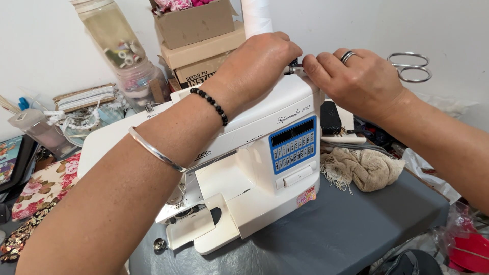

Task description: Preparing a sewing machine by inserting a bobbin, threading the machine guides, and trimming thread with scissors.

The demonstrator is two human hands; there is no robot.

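A white sewing machine with a blue button panel stands on a grey cloth-covered table. My left hand, wearing a bead bracelet and a silver bangle, reaches over the machine's top right end. My right hand, with a ring, meets it there. Both pinch a small dark metal part at the machine's top, near a white thread cone. What the part is stays hidden by my fingers. The machine's bobbin cover hangs open at the lower left.
Scissors hang on the wall at right. A beige frayed cloth lies right of the machine. Cardboard boxes and clear jars of notions stand behind. Floral fabric lies at left; red items sit at lower right.
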